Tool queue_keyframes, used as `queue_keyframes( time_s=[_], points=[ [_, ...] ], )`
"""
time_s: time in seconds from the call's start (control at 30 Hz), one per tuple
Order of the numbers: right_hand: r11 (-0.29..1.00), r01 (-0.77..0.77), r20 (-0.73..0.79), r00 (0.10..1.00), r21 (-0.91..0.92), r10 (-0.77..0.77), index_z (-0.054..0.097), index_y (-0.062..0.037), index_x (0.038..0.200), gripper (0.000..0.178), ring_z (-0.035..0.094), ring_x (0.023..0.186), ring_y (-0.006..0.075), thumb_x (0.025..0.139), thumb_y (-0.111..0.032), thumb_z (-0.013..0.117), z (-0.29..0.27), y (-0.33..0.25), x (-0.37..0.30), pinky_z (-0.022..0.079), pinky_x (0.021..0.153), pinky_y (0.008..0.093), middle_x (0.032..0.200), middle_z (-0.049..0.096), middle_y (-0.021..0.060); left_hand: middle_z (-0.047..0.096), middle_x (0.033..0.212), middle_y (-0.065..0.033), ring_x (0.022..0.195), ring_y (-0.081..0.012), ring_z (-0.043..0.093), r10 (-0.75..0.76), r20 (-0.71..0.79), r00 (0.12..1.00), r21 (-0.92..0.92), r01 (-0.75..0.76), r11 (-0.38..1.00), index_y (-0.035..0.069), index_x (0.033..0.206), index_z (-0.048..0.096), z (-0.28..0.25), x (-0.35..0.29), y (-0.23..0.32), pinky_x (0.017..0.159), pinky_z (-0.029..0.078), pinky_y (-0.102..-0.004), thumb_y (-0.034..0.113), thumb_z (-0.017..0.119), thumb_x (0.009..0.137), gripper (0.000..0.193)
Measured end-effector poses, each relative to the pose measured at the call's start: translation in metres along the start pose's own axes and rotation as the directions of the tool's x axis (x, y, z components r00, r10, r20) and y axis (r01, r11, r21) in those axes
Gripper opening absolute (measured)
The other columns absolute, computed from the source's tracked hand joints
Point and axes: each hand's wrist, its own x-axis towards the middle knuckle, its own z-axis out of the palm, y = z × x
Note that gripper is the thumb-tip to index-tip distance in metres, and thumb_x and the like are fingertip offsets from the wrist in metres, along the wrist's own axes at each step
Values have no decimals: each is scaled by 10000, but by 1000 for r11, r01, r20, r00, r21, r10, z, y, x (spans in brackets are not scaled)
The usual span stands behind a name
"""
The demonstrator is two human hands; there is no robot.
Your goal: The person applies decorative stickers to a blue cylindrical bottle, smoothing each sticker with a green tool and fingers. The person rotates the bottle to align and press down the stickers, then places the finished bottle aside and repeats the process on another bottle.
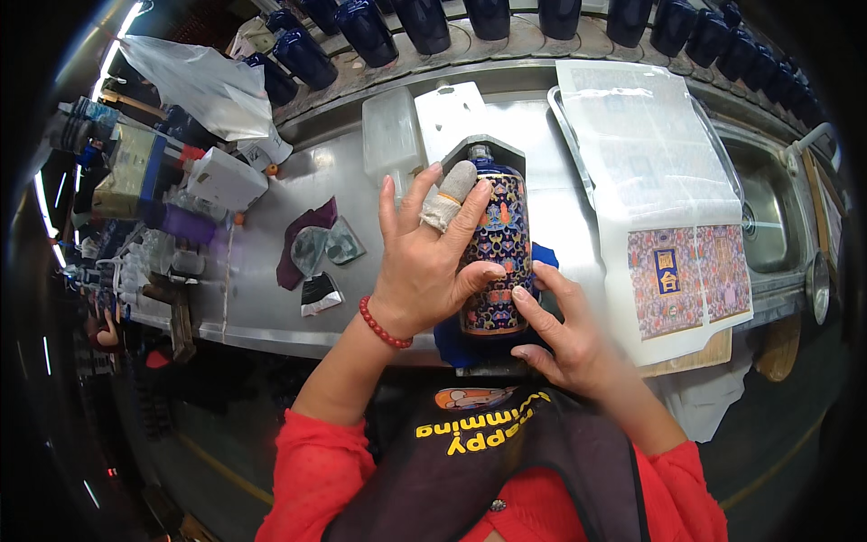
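Observation:
A dark blue bottle (497,244) lies on its back in a grey holder (511,155), its neck pointing away from me. A colourful patterned wrap covers its body. My left hand (424,257) is closed over the bottle's left side, thumb on the front and forefinger near the shoulder. One finger wears a grey knitted finger cover (454,185); a red bead bracelet circles the wrist. At the bottle's lower right, my right hand (573,339) is open, with fingers and thumb apart and a fingertip touching the wrap. Dark blue cloth (544,256) shows beside the bottle.
Printed label sheets (677,271) lie on a tray to the right, before a metal sink (768,221). Blue bottles (424,25) line a conveyor along the back. Left of the holder are a clear plastic container (391,135) and dark cloth scraps (307,235). Boxes crowd the far left.

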Motion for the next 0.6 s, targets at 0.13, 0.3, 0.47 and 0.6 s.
queue_keyframes(
  time_s=[0.13, 0.3, 0.47, 0.6],
  points=[
    [997, 7, -57, 998, 75, -2, 551, -2, 1374, 659, 573, 1213, 454, 767, -36, 804, -16, 4, 10, 487, 1023, 481, 1410, 497, 305, 618, 1372, -150, 1380, -384, 409, -19, -22, 1000, -141, 16, 990, 42, 1463, 528, -3, -14, 4, 1179, 125, -657, 704, 478, 942, 844],
    [999, -37, -172, 984, 29, 41, 564, 8, 1271, 426, 703, 963, 365, 865, 21, 690, -39, 21, 36, 568, 813, 396, 1079, 692, 213, 563, 1425, -196, 1357, -429, 422, -102, -104, 989, -265, 72, 962, 10, 1465, 515, 4, -46, 26, 1186, 129, -639, 729, 461, 940, 892],
    [999, 40, -264, 964, -3, -40, 562, 2, 1328, 430, 695, 1002, 395, 909, 59, 637, -26, 28, 47, 569, 834, 406, 1144, 679, 245, 527, 1475, -203, 1393, -436, 381, -186, -66, 980, -296, 159, 942, 18, 1509, 473, 12, -59, 27, 1184, 123, -633, 680, 394, 998, 840],
    [999, 25, -305, 952, 28, -15, 554, 8, 1368, 425, 692, 1154, 314, 953, 92, 586, -18, 31, 37, 567, 939, 345, 1280, 674, 208, 498, 1506, -198, 1415, -445, 365, -222, -58, 973, -368, 186, 911, 30, 1522, 461, 17, -56, 24, 1183, 123, -623, 635, 461, 997, 801]
  ],
)
